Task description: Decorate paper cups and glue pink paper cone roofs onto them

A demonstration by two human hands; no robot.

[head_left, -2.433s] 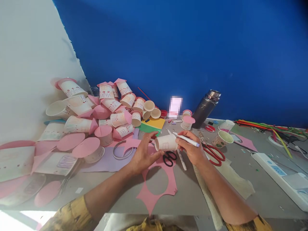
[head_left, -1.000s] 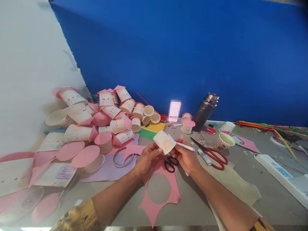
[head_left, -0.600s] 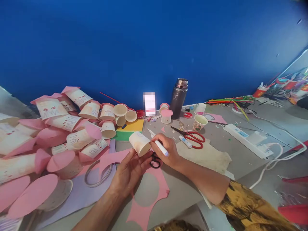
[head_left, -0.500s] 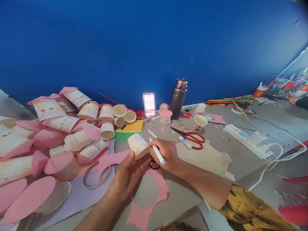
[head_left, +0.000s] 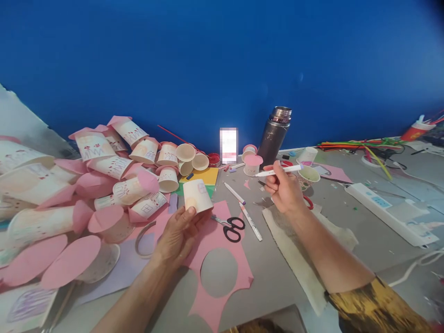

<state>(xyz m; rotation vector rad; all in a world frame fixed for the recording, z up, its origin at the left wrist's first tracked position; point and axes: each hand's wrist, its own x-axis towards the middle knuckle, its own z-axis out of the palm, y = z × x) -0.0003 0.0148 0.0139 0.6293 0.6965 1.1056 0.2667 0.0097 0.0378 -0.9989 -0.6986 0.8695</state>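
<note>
My left hand (head_left: 180, 233) grips a white paper cup (head_left: 197, 195) turned bottom up, with a small window shape drawn on its side. Away to the right, my right hand (head_left: 285, 188) pinches a white marker (head_left: 279, 171) lying nearly level, its tip pointing left near a small pink-topped cup (head_left: 253, 165). Below the held cup lies a pink paper sheet (head_left: 227, 286) with round holes cut out. Black-handled scissors (head_left: 233, 230) rest on that sheet. Two more markers, one orange-marked (head_left: 250, 222) and one purple-ended (head_left: 235, 193), lie between my hands.
Paper cups (head_left: 138, 189) with pink tops are heaped at the left. A dark thermos (head_left: 275, 138) stands by the blue wall, behind my right hand. A beige cloth (head_left: 294, 259) lies under my right forearm. A power strip (head_left: 386, 215) sits at the right, with cables.
My right hand has moved up and right, taking the marker away from the cup. My left hand still holds the cup, now more upright. The view has shifted slightly left.
</note>
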